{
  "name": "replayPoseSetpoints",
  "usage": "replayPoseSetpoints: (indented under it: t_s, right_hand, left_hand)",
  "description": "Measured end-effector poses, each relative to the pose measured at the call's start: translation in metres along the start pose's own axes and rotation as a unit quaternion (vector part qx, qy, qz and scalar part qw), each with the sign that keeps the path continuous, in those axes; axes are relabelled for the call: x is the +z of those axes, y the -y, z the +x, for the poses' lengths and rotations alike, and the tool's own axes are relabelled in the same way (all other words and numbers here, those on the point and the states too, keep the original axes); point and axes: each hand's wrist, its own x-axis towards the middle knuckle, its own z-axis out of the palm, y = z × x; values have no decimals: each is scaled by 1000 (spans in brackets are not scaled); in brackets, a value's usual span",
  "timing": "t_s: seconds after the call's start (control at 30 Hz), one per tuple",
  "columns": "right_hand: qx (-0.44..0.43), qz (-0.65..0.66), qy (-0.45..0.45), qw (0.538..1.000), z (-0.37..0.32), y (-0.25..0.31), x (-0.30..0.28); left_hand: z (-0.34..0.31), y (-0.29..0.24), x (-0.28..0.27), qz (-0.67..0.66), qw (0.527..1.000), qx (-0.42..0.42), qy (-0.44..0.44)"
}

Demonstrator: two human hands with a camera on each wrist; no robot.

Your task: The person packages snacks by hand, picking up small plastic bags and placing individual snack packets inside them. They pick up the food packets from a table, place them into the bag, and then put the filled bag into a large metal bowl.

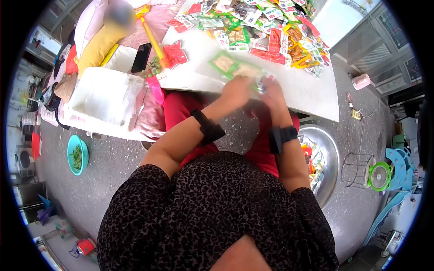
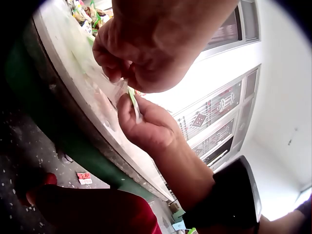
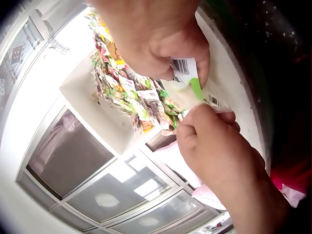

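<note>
Both hands work close together over the near edge of the white table (image 1: pixel 190 79). My left hand (image 1: pixel 237 90) pinches the clear film of a green-and-clear food packet (image 1: pixel 222 64), which is blurred in the head view. Between the thumb and fingers of my right hand (image 1: pixel 273 95) is the packet's white-and-green end with a barcode (image 3: pixel 181 68). In the left wrist view the fingertips of both hands almost meet at the film. A heap of small food packets (image 1: pixel 275 43) in red, green, orange and white lies beyond the hands.
A red packet (image 1: pixel 175 54) lies left, near a yellow-handled tool (image 1: pixel 151 38) and a black phone (image 1: pixel 141 58). At the right knee stands a metal basin (image 1: pixel 332 158) with packets inside. A teal bowl (image 1: pixel 71 156) of greens sits on the floor.
</note>
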Motion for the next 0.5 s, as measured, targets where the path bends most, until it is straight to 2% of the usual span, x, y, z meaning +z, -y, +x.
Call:
replayPoseSetpoints:
  t_s: [0.1, 0.17, 0.23, 0.3, 0.33, 0.43, 0.47, 0.5]
  right_hand:
    - [63, -99, 59, 991, 9, -8, 5]
    - [26, -220, 29, 975, 5, -6, 10]
    - [-22, -383, -29, 923, 12, -3, -2]
    - [-33, -457, -7, 889, 16, 1, -11]
    - [-38, -492, 3, 870, 17, 2, -14]
    - [-90, -407, 63, 907, 13, -9, 0]
    - [-115, -518, 42, 846, 5, -5, 13]
    - [-99, -536, 25, 838, 6, -6, 18]
  left_hand:
    - [-5, -12, -6, -12, 1000, -5, 12]
    - [-9, -14, -8, -14, 1000, 1, 16]
    - [-11, -13, -11, -9, 1000, 19, 9]
    - [-12, -8, -6, 4, 1000, 12, 18]
    - [-12, -5, -3, 10, 1000, 9, 22]
    - [-12, -5, -1, -10, 998, 54, -2]
    - [-10, -8, -4, -11, 999, 48, 1]
    - [-12, -10, -7, -12, 999, 41, 6]
